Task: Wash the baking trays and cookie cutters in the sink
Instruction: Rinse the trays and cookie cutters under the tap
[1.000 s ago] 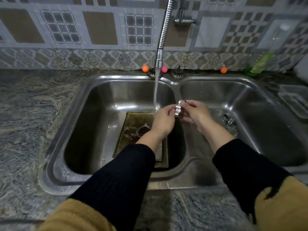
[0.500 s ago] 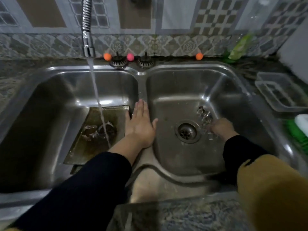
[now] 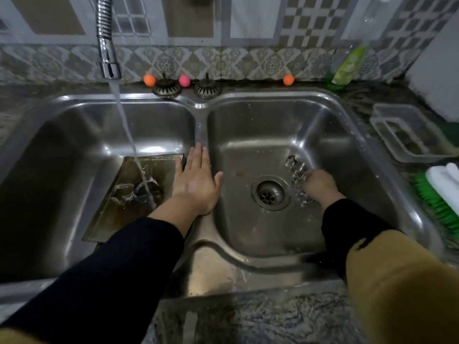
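Observation:
A dark baking tray [image 3: 109,219] lies tilted in the left basin. Two or three metal cookie cutters [image 3: 139,192] sit on it under the running water. My left hand [image 3: 196,180] lies flat and open on the divider between the basins, its fingers touching the tray's far corner. In the right basin, a row of washed cookie cutters [image 3: 295,167] lies to the right of the drain [image 3: 270,192]. My right hand [image 3: 319,184] is down among them, fingers curled on one cutter.
The faucet hose [image 3: 106,45] pours into the left basin. Two strainer plugs [image 3: 166,88] and small coloured balls sit on the back ledge. To the right of the sink [image 3: 248,266] are a clear plastic container [image 3: 407,135], a green brush [image 3: 434,202] and a green bottle [image 3: 347,65].
Both hands held a cutter under the water a second ago. My right hand carried it down into the right basin, and my left hand opened onto the divider. My view turned right.

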`<action>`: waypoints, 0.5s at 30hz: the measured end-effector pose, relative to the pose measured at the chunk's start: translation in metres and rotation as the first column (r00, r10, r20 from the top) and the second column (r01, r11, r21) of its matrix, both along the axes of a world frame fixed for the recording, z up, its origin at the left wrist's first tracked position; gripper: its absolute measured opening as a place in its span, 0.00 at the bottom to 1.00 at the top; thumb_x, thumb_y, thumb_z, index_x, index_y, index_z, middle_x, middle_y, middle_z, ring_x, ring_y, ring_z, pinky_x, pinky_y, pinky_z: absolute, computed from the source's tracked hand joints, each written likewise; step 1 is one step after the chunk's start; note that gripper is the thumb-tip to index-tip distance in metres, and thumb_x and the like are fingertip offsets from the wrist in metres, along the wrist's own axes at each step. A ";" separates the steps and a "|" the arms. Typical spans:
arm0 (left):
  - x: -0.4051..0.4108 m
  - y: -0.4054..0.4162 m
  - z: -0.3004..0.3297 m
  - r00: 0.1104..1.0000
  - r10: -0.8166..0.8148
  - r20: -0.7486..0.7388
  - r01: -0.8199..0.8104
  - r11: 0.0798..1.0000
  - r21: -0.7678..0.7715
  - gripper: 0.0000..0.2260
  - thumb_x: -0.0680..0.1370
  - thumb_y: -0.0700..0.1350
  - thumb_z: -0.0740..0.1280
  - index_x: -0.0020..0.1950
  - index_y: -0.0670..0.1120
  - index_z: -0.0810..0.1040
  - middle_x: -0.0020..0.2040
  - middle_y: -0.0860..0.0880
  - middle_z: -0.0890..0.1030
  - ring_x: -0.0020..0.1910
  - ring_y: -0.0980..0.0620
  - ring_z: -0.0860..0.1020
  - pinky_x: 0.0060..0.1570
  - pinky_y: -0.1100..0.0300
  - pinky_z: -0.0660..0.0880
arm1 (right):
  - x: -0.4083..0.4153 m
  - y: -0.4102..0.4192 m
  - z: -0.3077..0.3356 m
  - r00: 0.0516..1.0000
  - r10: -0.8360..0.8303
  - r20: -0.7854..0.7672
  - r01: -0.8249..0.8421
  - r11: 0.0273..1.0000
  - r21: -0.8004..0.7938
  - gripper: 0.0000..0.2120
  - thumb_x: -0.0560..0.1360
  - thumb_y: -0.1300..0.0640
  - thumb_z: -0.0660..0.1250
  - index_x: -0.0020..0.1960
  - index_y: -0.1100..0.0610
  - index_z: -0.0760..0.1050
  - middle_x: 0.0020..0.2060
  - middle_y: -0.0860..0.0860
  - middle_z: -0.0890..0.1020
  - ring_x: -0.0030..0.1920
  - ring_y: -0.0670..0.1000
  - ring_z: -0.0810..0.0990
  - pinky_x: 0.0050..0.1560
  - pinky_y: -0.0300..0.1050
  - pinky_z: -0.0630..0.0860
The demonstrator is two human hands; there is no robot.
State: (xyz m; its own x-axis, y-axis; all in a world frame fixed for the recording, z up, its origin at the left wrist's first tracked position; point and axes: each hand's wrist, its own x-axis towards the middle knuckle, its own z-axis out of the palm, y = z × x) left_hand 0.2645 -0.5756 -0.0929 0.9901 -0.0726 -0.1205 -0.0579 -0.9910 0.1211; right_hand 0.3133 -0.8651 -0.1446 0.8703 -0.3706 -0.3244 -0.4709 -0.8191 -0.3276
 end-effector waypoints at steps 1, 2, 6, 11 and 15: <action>0.000 0.001 0.001 1.000 -0.012 -0.014 0.012 1.000 0.010 0.33 0.81 0.59 0.47 0.78 0.42 0.39 0.79 0.46 0.39 0.78 0.49 0.40 0.75 0.48 0.38 | -0.004 0.009 0.009 1.000 0.025 0.012 -0.025 1.000 0.010 0.16 0.70 0.57 0.72 0.57 0.55 0.79 0.57 0.56 0.80 0.57 0.57 0.79 0.53 0.45 0.76; 0.000 0.002 0.003 0.999 -0.031 -0.032 0.032 0.999 0.019 0.34 0.81 0.60 0.47 0.78 0.42 0.39 0.79 0.45 0.38 0.78 0.48 0.40 0.75 0.48 0.39 | -0.008 0.019 0.018 0.998 0.057 0.017 -0.057 0.998 0.022 0.17 0.71 0.59 0.71 0.60 0.54 0.78 0.60 0.56 0.79 0.59 0.57 0.77 0.56 0.46 0.75; -0.001 0.017 0.013 0.988 -0.103 -0.111 0.101 0.995 -0.024 0.37 0.79 0.64 0.49 0.78 0.45 0.38 0.79 0.49 0.37 0.78 0.50 0.40 0.75 0.47 0.39 | -0.022 0.072 0.051 0.979 0.183 0.084 -0.189 0.980 0.069 0.19 0.75 0.60 0.67 0.65 0.52 0.74 0.66 0.51 0.74 0.65 0.54 0.73 0.63 0.44 0.69; -0.010 0.054 0.016 0.995 -0.100 -0.003 0.097 0.969 -0.226 0.25 0.82 0.57 0.51 0.77 0.49 0.58 0.78 0.50 0.57 0.76 0.49 0.57 0.74 0.47 0.55 | -0.036 0.159 0.089 0.906 0.364 0.216 -0.391 0.916 0.095 0.18 0.75 0.54 0.68 0.65 0.52 0.74 0.64 0.52 0.77 0.62 0.53 0.76 0.60 0.41 0.70; -0.023 0.100 0.004 0.992 -0.010 -0.126 -0.028 0.954 -0.298 0.16 0.80 0.51 0.59 0.68 0.51 0.72 0.68 0.46 0.73 0.66 0.44 0.73 0.64 0.47 0.71 | -0.045 0.226 0.102 0.808 0.517 0.282 -0.548 0.835 0.038 0.17 0.76 0.54 0.67 0.64 0.52 0.75 0.63 0.52 0.77 0.62 0.53 0.75 0.60 0.42 0.71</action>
State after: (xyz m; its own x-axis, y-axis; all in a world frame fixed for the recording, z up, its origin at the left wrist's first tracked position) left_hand 0.2419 -0.4758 -0.0887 0.9693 -0.1156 -0.2171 -0.0148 -0.9085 0.4176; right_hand 0.2688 -0.6386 -0.0430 0.9763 0.2010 -0.0797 0.1394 -0.8670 -0.4783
